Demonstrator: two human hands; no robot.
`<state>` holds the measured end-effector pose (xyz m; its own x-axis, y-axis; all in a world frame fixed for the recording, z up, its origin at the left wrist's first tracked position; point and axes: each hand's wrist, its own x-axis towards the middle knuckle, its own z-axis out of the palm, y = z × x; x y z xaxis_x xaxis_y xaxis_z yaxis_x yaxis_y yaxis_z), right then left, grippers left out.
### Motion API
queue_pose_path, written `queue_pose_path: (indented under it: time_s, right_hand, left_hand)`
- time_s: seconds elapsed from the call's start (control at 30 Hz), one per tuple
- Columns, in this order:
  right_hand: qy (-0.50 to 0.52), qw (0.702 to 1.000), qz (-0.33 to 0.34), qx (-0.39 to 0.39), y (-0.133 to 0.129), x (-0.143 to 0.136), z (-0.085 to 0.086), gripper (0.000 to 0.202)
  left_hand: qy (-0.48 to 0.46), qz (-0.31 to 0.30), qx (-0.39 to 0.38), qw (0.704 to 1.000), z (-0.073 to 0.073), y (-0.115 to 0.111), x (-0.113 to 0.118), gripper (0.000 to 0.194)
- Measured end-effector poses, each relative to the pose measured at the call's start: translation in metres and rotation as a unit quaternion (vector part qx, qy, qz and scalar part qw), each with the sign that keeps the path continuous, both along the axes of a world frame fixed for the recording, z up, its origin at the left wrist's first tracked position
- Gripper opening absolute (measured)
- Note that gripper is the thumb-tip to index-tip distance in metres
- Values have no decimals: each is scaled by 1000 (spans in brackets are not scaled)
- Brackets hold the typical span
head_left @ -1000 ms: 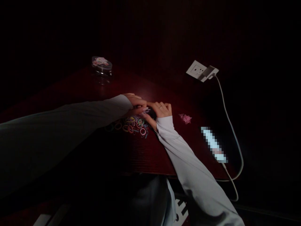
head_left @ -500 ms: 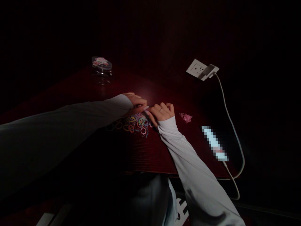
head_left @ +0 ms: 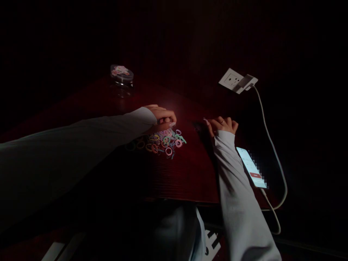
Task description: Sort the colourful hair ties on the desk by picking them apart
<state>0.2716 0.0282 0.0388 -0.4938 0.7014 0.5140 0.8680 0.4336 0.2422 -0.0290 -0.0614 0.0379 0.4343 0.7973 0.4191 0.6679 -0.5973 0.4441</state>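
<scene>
A pile of small coloured hair ties [head_left: 168, 141] lies on the dark red table, in pink, green, yellow, orange and purple. My left hand [head_left: 165, 117] is curled just above the far side of this pile, thumb against the fingers; what it may hold is hidden. Well to the right of the pile, my right hand [head_left: 222, 125] hovers low over the table. Its thumb and index finger come together at the tips, and anything between them is too small to make out. The right hand and sleeve cover the place of the pink heap seen earlier.
A clear jar [head_left: 122, 81] with a flowered lid stands at the back left. On the right a lit phone [head_left: 251, 167] lies beside my sleeve, its white cable [head_left: 274, 152] running to a charger [head_left: 248, 82] in a wall socket [head_left: 230, 79]. Surroundings are very dark.
My right hand has moved right, away from my left hand and the hair ties, and now hides the pink heap. My left hand stays by the pile. The view has shifted slightly.
</scene>
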Motion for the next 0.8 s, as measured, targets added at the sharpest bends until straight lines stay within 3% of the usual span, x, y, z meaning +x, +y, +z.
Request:
queue_pose_path:
  time_s: [0.2,0.4,0.63,0.8]
  right_hand:
    - [-37,996,-27,-80,4,11,-9,55]
    - [26,993,-41,-106,3,10,-4,53]
    - [102,973,-197,-69,15,62,6,35]
    - [93,972,-193,-97,13,79,4,31]
  left_hand:
    - [-1,-16,7,1000,0,-1,-1,31]
    - [-6,-23,22,999,1,-3,-2,30]
    - [0,-40,5,999,0,1,-6,29]
    - [-1,-38,13,999,-2,2,-5,31]
